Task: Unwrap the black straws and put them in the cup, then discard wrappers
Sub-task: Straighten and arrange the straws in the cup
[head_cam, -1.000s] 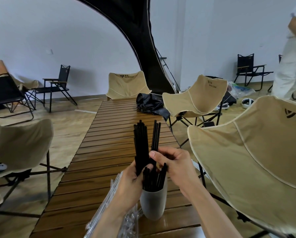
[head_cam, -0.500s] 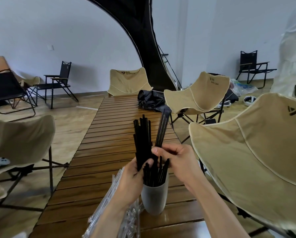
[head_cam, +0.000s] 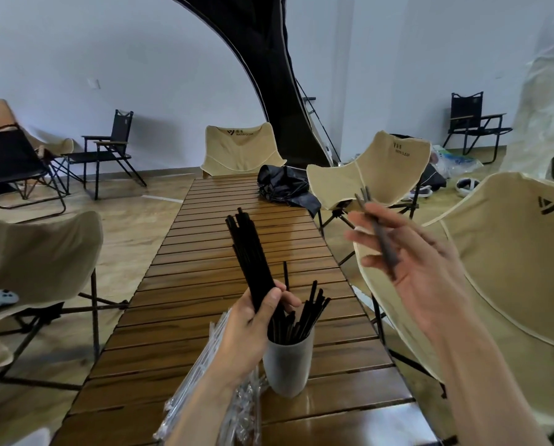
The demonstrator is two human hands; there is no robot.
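My left hand (head_cam: 253, 329) grips a bundle of black straws (head_cam: 250, 255) that points up and away, just left of the grey cup (head_cam: 288, 365). Several black straws (head_cam: 304, 317) stand in that cup on the wooden slat table (head_cam: 237, 284). My right hand (head_cam: 420, 272) is raised to the right of the table, blurred, with its fingers spread; a couple of black straws (head_cam: 378, 233) lie across the palm and fingers. How they are held is unclear. Clear plastic wrappers (head_cam: 211, 381) lie under my left forearm.
Beige folding chairs stand around the table: one close on the right (head_cam: 500, 284), one further back right (head_cam: 365, 175), one at the far end (head_cam: 240, 149), one on the left (head_cam: 34, 259). A black cloth bundle (head_cam: 285, 185) lies on the table's far part.
My right hand has pulled a couple of straws out of the bundle and swung up and to the right, away from the cup. My left hand still grips the bundle.
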